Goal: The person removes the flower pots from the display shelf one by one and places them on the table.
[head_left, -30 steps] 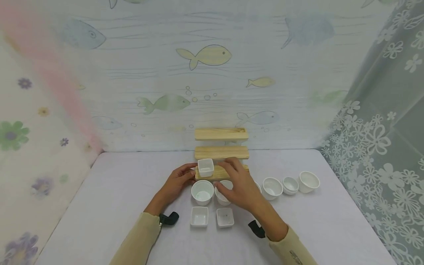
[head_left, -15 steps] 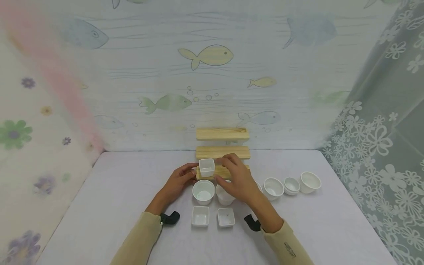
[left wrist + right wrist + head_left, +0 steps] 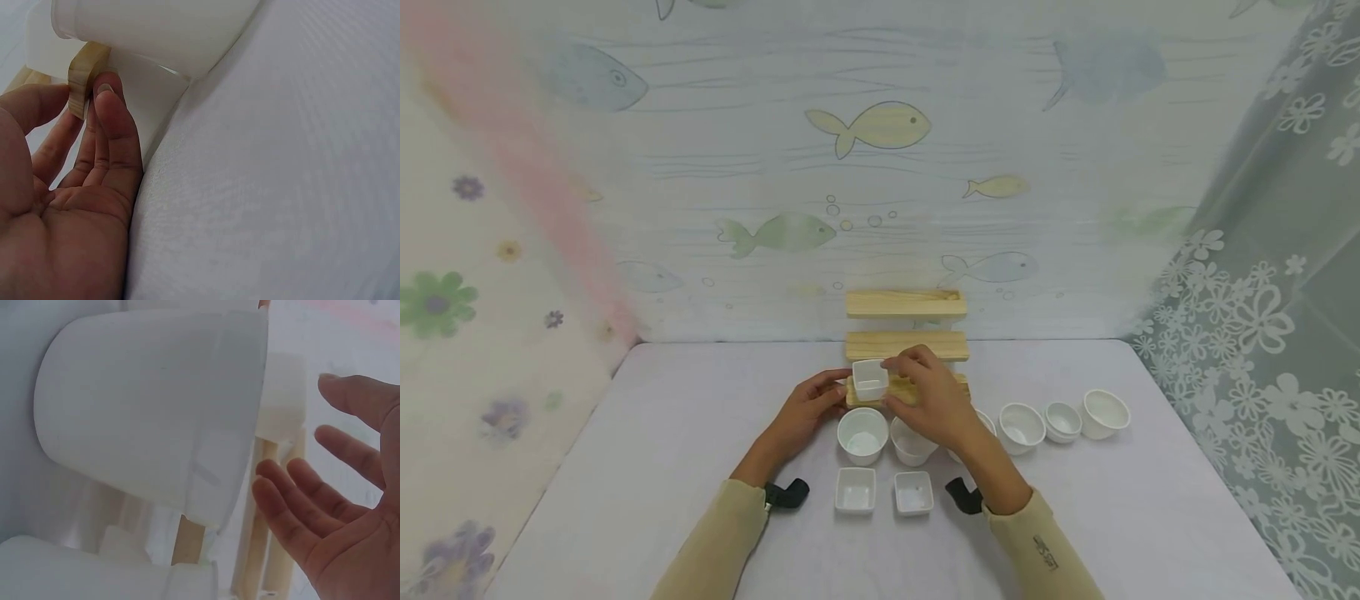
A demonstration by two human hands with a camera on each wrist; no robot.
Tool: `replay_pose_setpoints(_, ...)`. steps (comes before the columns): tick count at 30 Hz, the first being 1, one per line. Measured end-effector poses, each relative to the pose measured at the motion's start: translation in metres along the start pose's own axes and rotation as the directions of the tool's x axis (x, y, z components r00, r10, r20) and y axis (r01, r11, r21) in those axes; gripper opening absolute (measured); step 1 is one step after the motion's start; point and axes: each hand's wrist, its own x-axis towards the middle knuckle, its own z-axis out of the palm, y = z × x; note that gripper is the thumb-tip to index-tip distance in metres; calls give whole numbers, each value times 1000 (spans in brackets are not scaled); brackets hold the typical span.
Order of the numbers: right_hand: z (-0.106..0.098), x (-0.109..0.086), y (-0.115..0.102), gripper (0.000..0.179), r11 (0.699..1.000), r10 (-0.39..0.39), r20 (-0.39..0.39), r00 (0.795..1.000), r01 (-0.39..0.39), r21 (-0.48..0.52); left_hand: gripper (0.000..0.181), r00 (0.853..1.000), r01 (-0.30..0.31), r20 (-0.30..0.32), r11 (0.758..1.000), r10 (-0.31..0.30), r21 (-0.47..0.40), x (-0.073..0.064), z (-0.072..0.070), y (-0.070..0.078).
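Observation:
A small square white bowl sits on the left end of the lowest slat of a wooden tiered stand. My left hand pinches that slat's left end; the left wrist view shows thumb and fingers on either side of the wood. At the bowl's right side is my right hand, its fingertips right by the rim. In the right wrist view its fingers are spread, with thumb apart and nothing between them. Below the slat stand round white bowls, one partly hidden by the right hand.
Two square white bowls are on the white tablecloth nearer me. Toward the right runs a row of round bowls, including a larger one at its end. Two higher wooden slats rise behind, near the fish-patterned backdrop.
My right hand has moved slightly left and away from me, bringing its fingertips closer to the square bowl. The left hand keeps its place on the slat. The head view has shifted slightly.

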Motion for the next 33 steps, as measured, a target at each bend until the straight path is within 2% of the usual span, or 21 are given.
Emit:
replay_pose_setpoints(6, 2, 5, 4, 59, 1000, -2, 5, 1000, 2, -26, 44, 1000, -4, 0, 1000, 4, 5, 2, 0, 0)
replay_pose_setpoints(14, 6, 6, 10, 66, 998, -37, 118, 992, 41, -37, 44, 1000, -13, 3, 1000, 13, 19, 3, 0, 0)
replay_pose_setpoints(23, 10, 7, 15, 53, 999, -48, 80, 996, 49, -11, 44, 1000, -22, 9, 1000, 22, 11, 4, 1, 1)
replay_pose_setpoints(33, 10, 10, 16, 52, 998, -67, 49, 997, 66, 9, 43, 999, -37, 25, 999, 37, 8, 4, 0, 6)
